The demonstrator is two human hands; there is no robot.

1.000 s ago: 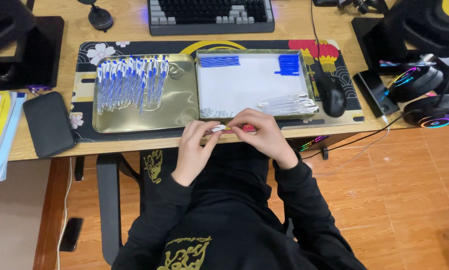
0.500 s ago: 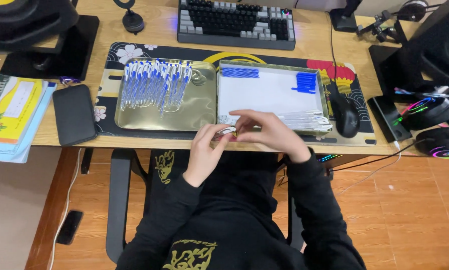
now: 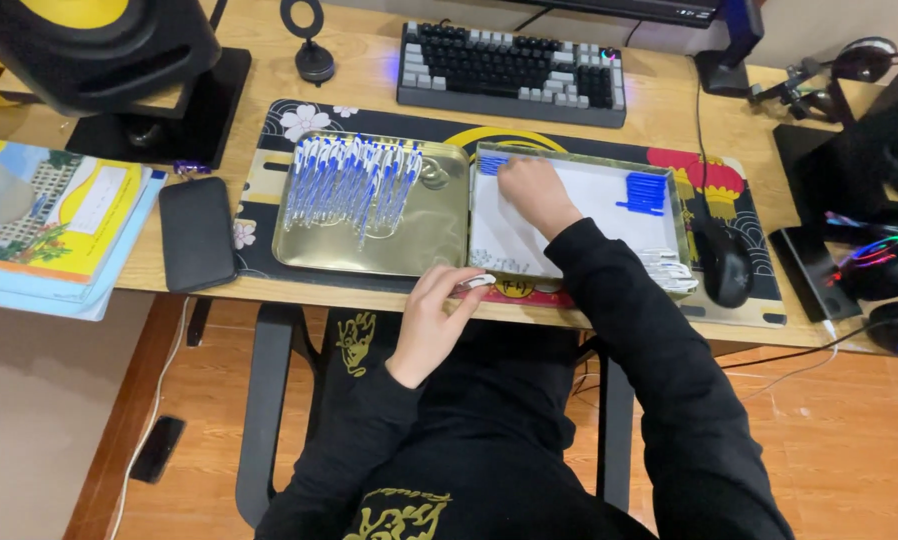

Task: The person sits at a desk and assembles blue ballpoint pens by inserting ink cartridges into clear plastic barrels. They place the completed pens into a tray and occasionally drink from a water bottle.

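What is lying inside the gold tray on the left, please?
The gold tray holds a spread pile of white-and-blue pens at its far end. Whatever lies beneath them is covered.

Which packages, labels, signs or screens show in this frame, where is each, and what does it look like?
Phone: face down on the desk, left of the gold tray; flat black rectangle, screen hidden.
Booklets: stacked at the desk's left edge; yellow and blue covers with a pale label patch.
Monitor base: behind the keyboard; only the dark lower edge shows.
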